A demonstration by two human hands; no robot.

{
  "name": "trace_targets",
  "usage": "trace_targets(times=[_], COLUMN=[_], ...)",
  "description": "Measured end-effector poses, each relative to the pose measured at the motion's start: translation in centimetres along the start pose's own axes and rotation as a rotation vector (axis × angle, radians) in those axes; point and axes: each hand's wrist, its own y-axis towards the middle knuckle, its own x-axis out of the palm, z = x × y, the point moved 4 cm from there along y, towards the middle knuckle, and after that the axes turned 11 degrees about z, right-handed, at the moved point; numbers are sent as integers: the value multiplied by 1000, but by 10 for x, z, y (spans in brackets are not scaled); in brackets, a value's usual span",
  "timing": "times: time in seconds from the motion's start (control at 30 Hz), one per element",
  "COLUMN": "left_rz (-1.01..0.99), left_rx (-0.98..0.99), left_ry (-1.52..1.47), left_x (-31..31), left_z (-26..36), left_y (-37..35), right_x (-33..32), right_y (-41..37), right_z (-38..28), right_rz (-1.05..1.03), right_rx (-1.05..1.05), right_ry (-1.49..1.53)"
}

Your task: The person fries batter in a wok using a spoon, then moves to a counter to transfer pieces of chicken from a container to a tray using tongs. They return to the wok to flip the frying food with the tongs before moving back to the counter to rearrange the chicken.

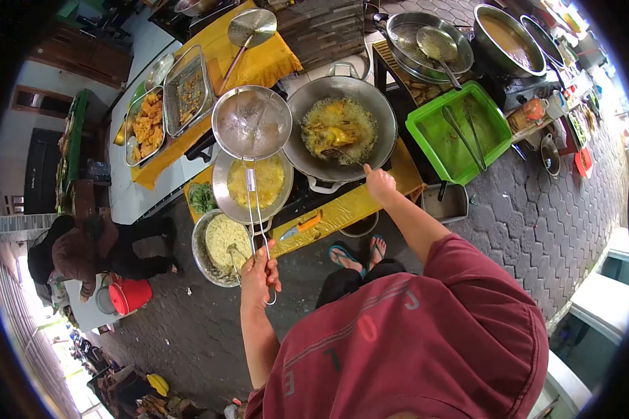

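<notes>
My left hand (258,276) is closed around the long wire handle of a round mesh strainer (251,124). The strainer hangs over the edge of a smaller pan of bubbling oil (221,180) with yellow pieces in it. Below that, near my left hand, sits a metal bowl of pale batter (223,237) with a ladle handle standing in it. My right hand (380,186) grips the thin handle of a frying spatula (339,153). Its head is in the oil of a large wok (384,115), against golden-yellow frying food (328,133).
A knife with an orange handle (309,223) lies on the yellow-covered front edge. Tongs (465,136) rest in a green tray (416,129) to the right. Fried food (148,126) fills a tray at left. Another person (84,255) bends near a red bucket (131,296).
</notes>
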Motion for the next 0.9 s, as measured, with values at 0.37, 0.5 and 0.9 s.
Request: trace_targets(times=[0.37, 0.5, 0.9], left_rz=[-50, -75, 36], left_rx=[17, -2, -26], left_ry=[-22, 0, -45], left_x=[-22, -26, 25], left_z=[4, 3, -3], left_y=[21, 30, 16], right_x=[-47, -78, -34], right_y=[39, 8, 80], right_z=[20, -1, -36], right_rz=[209, 149, -77], right_rx=[109, -17, -141], right_ry=[-41, -120, -131])
